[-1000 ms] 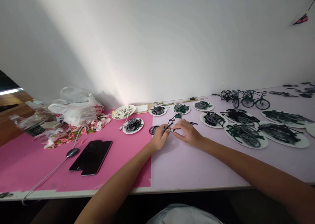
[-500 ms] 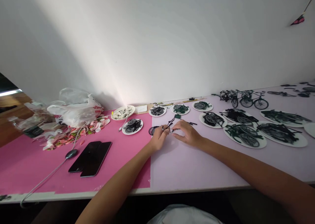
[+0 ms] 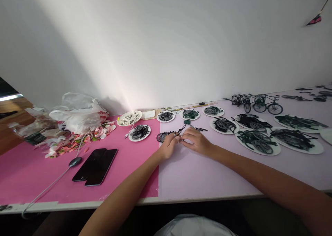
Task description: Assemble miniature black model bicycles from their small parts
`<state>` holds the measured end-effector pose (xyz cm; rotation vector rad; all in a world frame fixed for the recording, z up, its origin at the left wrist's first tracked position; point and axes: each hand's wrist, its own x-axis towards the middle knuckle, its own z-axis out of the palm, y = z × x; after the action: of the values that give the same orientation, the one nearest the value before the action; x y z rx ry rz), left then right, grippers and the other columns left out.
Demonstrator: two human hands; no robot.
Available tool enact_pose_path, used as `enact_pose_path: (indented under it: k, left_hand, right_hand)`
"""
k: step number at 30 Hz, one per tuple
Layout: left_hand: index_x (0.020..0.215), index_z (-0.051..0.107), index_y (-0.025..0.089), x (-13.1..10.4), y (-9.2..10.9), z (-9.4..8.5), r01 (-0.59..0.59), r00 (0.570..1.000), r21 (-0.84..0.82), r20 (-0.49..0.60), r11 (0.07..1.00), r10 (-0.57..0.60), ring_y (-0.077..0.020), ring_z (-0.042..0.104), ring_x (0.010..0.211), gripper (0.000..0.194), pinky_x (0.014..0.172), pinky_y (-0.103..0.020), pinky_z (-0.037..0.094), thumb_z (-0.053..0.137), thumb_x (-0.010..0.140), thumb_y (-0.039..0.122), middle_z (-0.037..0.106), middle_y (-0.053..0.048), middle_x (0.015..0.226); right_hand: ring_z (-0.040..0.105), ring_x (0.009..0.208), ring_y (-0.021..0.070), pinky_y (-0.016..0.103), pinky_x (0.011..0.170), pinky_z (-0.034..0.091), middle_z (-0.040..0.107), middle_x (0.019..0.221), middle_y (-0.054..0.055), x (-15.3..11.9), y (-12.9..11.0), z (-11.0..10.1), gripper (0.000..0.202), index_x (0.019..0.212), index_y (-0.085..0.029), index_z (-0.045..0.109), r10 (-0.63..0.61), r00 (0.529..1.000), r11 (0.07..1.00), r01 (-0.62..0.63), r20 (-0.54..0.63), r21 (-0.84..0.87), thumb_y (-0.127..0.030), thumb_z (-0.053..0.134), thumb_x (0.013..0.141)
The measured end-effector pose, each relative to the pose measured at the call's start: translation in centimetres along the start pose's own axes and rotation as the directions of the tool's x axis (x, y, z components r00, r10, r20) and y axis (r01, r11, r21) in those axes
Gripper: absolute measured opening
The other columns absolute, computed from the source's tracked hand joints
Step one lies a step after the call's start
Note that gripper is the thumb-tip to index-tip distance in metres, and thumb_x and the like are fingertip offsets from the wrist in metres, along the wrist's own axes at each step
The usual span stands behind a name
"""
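Observation:
My left hand [image 3: 169, 145], fingers closed, grips a thin dark model bicycle part [image 3: 182, 128] that juts up past the fingertips. A small dark green piece [image 3: 186, 122] shows just beyond that part's upper end. My right hand [image 3: 196, 140] meets the left one fingertip to fingertip, its thumb and fingers pinched; what lies between them is too small and hidden to name. By the left knuckles, a small model wheel [image 3: 162, 137] rests on the table. Behind the right hand lie other thin dark parts [image 3: 201, 129].
Plates of dark bicycle parts stand around, among them a left plate [image 3: 140, 139] and a right plate [image 3: 278, 152]. Assembled model bicycles [image 3: 267, 104] stand near the wall. Leftward are two phones [image 3: 100, 168], a cable with a dark puck [image 3: 75, 161], petals [image 3: 75, 142] and a plastic bag [image 3: 80, 116].
My right fingertips have closed in on the left ones, narrowing the gap between the hands. The dark part in my left hand has shifted slightly.

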<state>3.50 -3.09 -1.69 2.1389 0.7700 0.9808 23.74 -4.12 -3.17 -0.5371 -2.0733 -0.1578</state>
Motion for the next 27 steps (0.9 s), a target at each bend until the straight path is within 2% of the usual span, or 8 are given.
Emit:
enact_pose_path:
  k: [6, 8, 14, 19, 27]
  left_hand:
    - [0.079, 0.044, 0.022, -0.12, -0.89, 0.20, -0.016, 1.000, -0.065, -0.012, 0.998, 0.015, -0.0199, 0.047, 0.076, 0.052, 0.076, -0.038, 0.043, 0.017, 0.103, 0.060, 0.050, -0.004, 0.079]
    - [0.079, 0.044, 0.022, -0.11, -0.98, 0.17, -0.020, 1.000, -0.044, -0.003, 0.999, 0.020, -0.0203, 0.048, 0.077, 0.050, 0.078, -0.038, 0.043, 0.018, 0.104, 0.057, 0.051, -0.004, 0.079]
    - [0.083, 0.047, 0.021, -0.01, -0.47, 0.04, 0.020, 1.000, 0.061, -0.003, 0.998, -0.019, -0.0214, 0.052, 0.086, 0.026, 0.085, -0.039, 0.043, 0.038, 0.099, 0.039, 0.059, -0.005, 0.088]
    - [0.081, 0.045, 0.022, 0.14, -0.29, 0.08, 0.036, 0.999, 0.168, -0.004, 0.985, -0.035, -0.0213, 0.051, 0.083, 0.026, 0.082, -0.038, 0.041, 0.037, 0.100, 0.038, 0.056, -0.004, 0.085]
    - [0.082, 0.044, 0.022, 0.07, -0.51, 0.11, -0.040, 0.999, 0.246, 0.004, 0.968, 0.040, -0.0214, 0.049, 0.081, 0.029, 0.079, -0.038, 0.042, 0.034, 0.103, 0.039, 0.054, -0.005, 0.084]
  right_hand:
    - [0.062, 0.082, 0.0218, 0.039, 0.076, 0.054, 0.068, 0.086, 0.005, -0.16, 0.41, 0.19, 0.006, 0.096, -0.023, 0.067, -0.024, 1.000, 1.000, 0.024, -0.005, -0.021, -0.018, 0.067, 0.095]
    - [0.062, 0.082, 0.0215, 0.038, 0.076, 0.054, 0.067, 0.086, 0.005, -0.16, 0.46, 0.21, 0.007, 0.096, -0.023, 0.067, -0.027, 1.000, 0.999, 0.027, -0.003, -0.021, -0.017, 0.067, 0.095]
    - [0.060, 0.082, 0.0202, 0.036, 0.077, 0.054, 0.066, 0.085, 0.004, -0.04, 0.26, 0.05, 0.008, 0.092, -0.022, 0.067, -0.014, 1.000, 1.000, 0.014, 0.023, -0.013, -0.016, 0.064, 0.095]
    - [0.060, 0.081, 0.0206, 0.037, 0.077, 0.053, 0.065, 0.083, 0.005, -0.07, 0.20, 0.01, 0.011, 0.088, -0.023, 0.067, 0.000, 0.999, 1.000, 0.001, 0.042, -0.009, -0.018, 0.062, 0.097]
    - [0.060, 0.081, 0.0209, 0.036, 0.074, 0.053, 0.066, 0.082, 0.005, -0.15, 0.14, 0.06, 0.013, 0.090, -0.023, 0.070, 0.036, 0.998, 0.999, -0.036, 0.053, -0.005, -0.023, 0.061, 0.099]
